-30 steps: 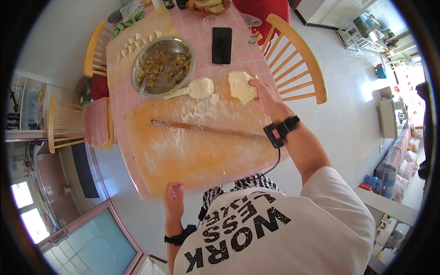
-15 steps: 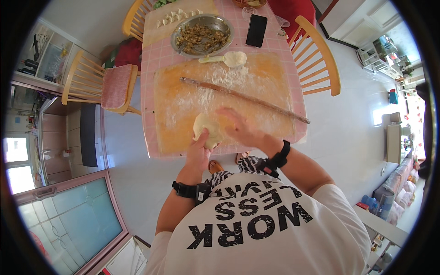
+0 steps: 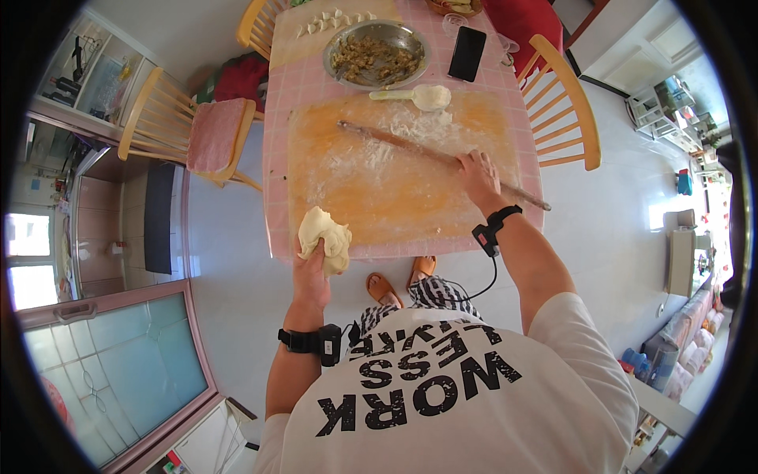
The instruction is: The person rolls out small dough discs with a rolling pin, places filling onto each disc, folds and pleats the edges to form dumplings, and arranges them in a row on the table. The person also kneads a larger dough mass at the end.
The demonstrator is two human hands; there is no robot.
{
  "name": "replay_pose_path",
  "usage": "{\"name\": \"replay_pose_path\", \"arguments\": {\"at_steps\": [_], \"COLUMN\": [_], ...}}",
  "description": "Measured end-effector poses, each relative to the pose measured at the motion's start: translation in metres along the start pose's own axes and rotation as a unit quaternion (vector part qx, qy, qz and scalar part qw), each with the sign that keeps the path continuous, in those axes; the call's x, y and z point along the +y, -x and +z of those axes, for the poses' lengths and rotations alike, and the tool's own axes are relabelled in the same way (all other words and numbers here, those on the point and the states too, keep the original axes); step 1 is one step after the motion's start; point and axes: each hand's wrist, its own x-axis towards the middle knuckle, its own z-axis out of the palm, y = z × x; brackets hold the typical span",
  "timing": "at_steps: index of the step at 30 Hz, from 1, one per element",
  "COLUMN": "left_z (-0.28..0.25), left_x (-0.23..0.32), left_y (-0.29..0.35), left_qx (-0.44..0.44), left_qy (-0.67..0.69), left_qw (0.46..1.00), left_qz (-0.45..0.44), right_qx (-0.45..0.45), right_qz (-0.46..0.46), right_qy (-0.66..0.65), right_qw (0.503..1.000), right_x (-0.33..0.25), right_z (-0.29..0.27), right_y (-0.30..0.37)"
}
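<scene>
A lump of pale dough [image 3: 324, 237] is gripped in my left hand [image 3: 311, 276], held up at the table's near left edge. It droops over the fingers and hides most of them. My right hand [image 3: 479, 178] is on the long wooden rolling pin [image 3: 410, 145], its fingers closed over the pin right of its middle. The pin lies slantwise across the floured wooden board [image 3: 379, 209]. Loose flour [image 3: 387, 154] is spread over the board's middle and far part.
Beyond the board are a scoop of flour [image 3: 432, 98], a metal bowl of filling [image 3: 377, 54] and a black phone [image 3: 467, 54]. Several small dumplings [image 3: 335, 20] lie at the far left. Wooden chairs [image 3: 564, 103] stand at both sides of the pink-checked table [image 3: 278, 158].
My right hand has moved right, from beside the dough onto the rolling pin. My left hand has carried the dough left to the board's edge. The view has shifted a little.
</scene>
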Motion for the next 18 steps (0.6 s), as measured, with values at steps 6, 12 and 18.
{"name": "replay_pose_path", "arguments": {"at_steps": [6, 12, 18], "left_z": [-0.001, 0.000, -0.005], "left_x": [-0.004, -0.003, 0.010], "left_y": [-0.021, -0.038, -0.042], "left_qx": [0.002, 0.066, 0.018], "left_qy": [-0.012, 0.032, 0.137], "left_qw": [1.000, 0.997, 0.990], "left_qz": [-0.006, -0.036, 0.012], "right_qx": [-0.020, -0.070, -0.218], "right_qz": [-0.023, -0.145, -0.452], "right_qy": [-0.006, -0.156, -0.153], "right_qw": [1.000, 0.975, 0.852], "right_x": [0.040, -0.058, -0.182], "right_z": [-0.017, 0.002, 0.060], "right_y": [-0.046, -0.004, 0.036]}}
